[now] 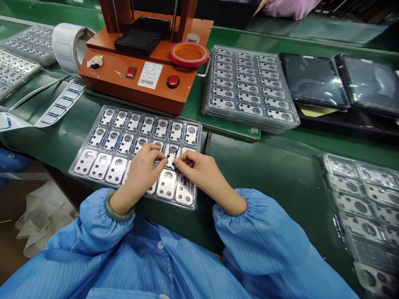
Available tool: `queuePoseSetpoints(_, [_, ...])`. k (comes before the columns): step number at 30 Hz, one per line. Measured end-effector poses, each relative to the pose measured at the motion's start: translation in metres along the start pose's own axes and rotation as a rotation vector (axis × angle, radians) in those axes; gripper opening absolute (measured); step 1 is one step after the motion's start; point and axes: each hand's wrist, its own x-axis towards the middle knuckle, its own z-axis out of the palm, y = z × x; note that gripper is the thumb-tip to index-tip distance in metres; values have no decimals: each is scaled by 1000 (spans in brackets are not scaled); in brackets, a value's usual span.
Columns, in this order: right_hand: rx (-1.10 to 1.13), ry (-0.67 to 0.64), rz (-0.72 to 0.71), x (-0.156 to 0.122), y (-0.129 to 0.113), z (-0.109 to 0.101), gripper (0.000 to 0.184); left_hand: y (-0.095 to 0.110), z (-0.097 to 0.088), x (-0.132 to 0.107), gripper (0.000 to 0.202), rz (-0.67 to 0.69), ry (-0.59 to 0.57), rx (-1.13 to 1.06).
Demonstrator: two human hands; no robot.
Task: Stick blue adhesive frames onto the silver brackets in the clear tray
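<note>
A clear plastic tray [81, 160] of silver metal plates lies in front of me. Blue borders edge the plates in its upper two rows; the front row's plates look bare. Over the tray's right half, my left hand [145, 168] is closed in a pinch beside a blue-edged metal plate [171, 152]. My right hand [199, 172] pinches close to it, at the same plate's lower right. Whatever the fingertips hold is too small to make out. Both hands cover parts of neighbouring plates. Black tweezers [208, 143] lie by the tray's right edge.
Behind the tray stands an orange press machine [134, 85] with a red tape roll [189, 54] on it. A roll of blue-outlined stickers [67, 45] trails left. Stacked plate trays [249, 87] are beyond, black trays [314, 79] at back right, another plate tray [361, 195] at right.
</note>
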Motion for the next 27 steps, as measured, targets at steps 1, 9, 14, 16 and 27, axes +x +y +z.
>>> queuePoseSetpoints(1, [5, -10, -1, 0, 0, 0, 16, -1, 0, 0, 6, 4, -1, 4])
queuePoseSetpoints(9, [14, -75, 21, 1, -2, -5, 13, -1, 1, 1, 5, 38, -9, 59])
queuePoseSetpoints(14, [-24, -78, 43, 1, -5, -5, 11, 0, 1, 1, 3, 47, 7, 79])
queuePoseSetpoints(16, [-41, -71, 36, 1, -5, -5, 11, -1, 2, 1, 3, 56, 11, 83])
queuePoseSetpoints(27, [-71, -58, -5, 0, -1, -2, 9, -3, 3, 1, 3, 73, 14, 87])
